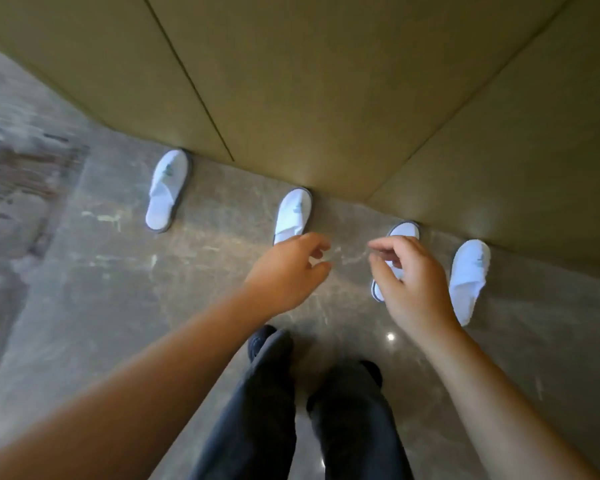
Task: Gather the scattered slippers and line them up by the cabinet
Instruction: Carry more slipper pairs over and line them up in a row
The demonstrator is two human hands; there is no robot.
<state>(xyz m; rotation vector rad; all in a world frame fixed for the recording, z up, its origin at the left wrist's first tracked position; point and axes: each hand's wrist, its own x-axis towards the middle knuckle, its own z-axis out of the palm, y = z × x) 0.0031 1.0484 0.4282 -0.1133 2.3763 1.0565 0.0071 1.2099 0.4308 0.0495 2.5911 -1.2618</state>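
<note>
Your left hand point(284, 271) and right hand point(413, 275) hover with fingers loosely curled, holding nothing. Four slippers point(293, 216) stand toes against the cabinet point(291, 81), unevenly spaced. Nudging the third slipper point(404, 231), half hidden under your right hand, could skew the row.

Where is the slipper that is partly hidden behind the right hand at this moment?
In the head view, this slipper lies on the floor right of centre, its toe against the cabinet, between the slipper near the left hand and the rightmost slipper; the right hand covers its middle.
</note>
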